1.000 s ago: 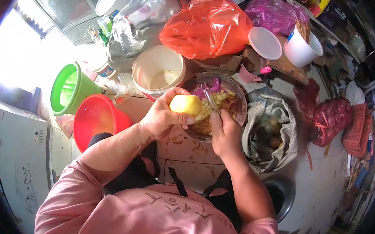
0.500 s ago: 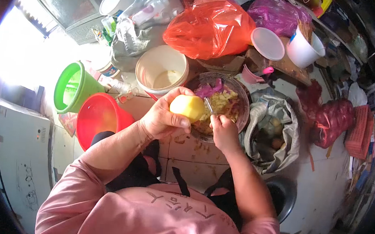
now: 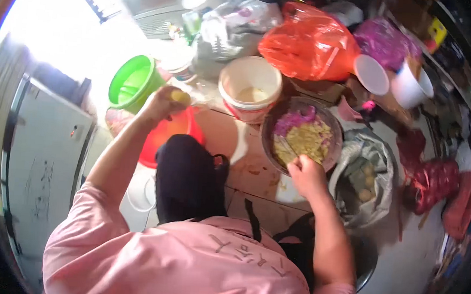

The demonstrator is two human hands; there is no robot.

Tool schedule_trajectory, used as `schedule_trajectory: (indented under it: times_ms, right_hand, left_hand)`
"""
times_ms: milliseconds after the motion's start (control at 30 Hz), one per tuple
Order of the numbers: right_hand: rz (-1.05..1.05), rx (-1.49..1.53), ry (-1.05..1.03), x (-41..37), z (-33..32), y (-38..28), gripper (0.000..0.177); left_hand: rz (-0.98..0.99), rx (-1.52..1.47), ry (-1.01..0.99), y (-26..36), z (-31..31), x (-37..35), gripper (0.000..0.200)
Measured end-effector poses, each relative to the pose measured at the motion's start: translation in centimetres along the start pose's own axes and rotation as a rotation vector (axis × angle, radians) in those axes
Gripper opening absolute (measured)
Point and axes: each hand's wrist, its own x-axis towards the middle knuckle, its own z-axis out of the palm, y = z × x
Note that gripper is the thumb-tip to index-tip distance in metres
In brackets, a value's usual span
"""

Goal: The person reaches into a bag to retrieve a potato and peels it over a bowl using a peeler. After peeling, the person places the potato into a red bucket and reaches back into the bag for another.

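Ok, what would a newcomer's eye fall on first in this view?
Probably the shiny orange-red plastic bag at the top, right of centre. Next, the bright green bucket and red bucket on the left, where the left hand holds a round yellow item. Below the bag, the right hand holds a slim tool over a bowl of yellow pieces.

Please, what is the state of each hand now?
Left hand: closed, holding a peeled yellow potato.
Right hand: closed, holding a peeler.

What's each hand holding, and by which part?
Left hand: a yellow peeled vegetable, gripped around its left side as pictured; finger placement is blurred. Right hand: a peeler, by its handle, head over the bowl.
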Motion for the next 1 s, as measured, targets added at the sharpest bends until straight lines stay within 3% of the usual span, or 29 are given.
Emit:
schedule_trajectory:
  times_ms: [167, 267, 333, 400, 433, 467, 500, 533, 633, 733, 767, 800, 933, 1000]
  right_hand:
    - [0.024, -0.028, 0.017, -1.3, -0.9, 1.5, 0.026]
    - [0.037, -0.023, 0.052, -1.7, -2.2, 2.9, 0.027]
    - [0.102, 0.053, 0.036, -1.6, -3.5, 4.0, 0.027]
    - [0.35, 0.257, -0.027, -2.1, -6.2, 2.9, 0.026]
    - [0.264, 0.207, 0.033, -2.1, -7.3, 3.3, 0.025]
    - [0.177, 0.152, 0.087, -2.1, -8.5, 3.9, 0.024]
    - [0.127, 0.07, 0.111, -2.5, -10.1, 3.9, 0.025]
    - [0.071, -0.014, 0.127, -3.1, -11.7, 3.6, 0.025]
    - [0.195, -0.054, 0.096, -5.1, -14.5, 4.5, 0.028]
    - [0.292, -0.095, 0.074, -6.6, -14.1, 11.3, 0.028]
    - [0.451, 0.063, 0.057, -7.4, -13.7, 12.3, 0.025]
    - [0.486, 0.147, 0.095, -7.8, -12.7, 15.0, 0.023]
    - [0.712, 0.395, 0.291, -8.9, -9.4, 24.0, 0.02]
    - [0.82, 0.194, 0.289, -8.7, -7.6, 27.2, 0.019]
  left_hand:
    - [-0.193, 0.104, 0.135, -13.7, -1.2, -0.8, 0.067]
    - [-0.233, 0.186, 0.136, -17.0, -0.9, -1.5, 0.064]
    - [-0.156, 0.282, 0.175, -18.4, -0.6, -1.6, 0.051]
    - [-0.062, 0.379, 0.222, -18.7, -0.2, -0.8, 0.044]
    - [-0.049, 0.234, 0.165, -19.6, -0.6, 0.4, 0.046]
    - [0.156, 0.308, 0.207, -20.7, -0.9, 1.9, 0.05]
    - [-0.071, 0.197, 0.154, -14.7, -0.4, 0.1, 0.053]
    - [-0.047, 0.098, 0.128, -14.1, -0.6, 1.1, 0.054]
    - [0.015, -0.049, 0.033, -5.0, 0.3, 0.1, 0.051]
    - [0.249, -0.14, -0.136, 5.4, 3.4, -4.2, 0.041]
    - [0.271, -0.26, -0.227, 7.6, 4.5, -5.1, 0.04]
    - [0.269, -0.261, -0.233, 9.2, 5.8, -5.7, 0.04]
    - [0.346, -0.352, -0.717, 12.7, 11.8, -6.5, 0.044]
    - [0.301, -0.171, -0.846, 13.5, 15.0, -6.1, 0.046]
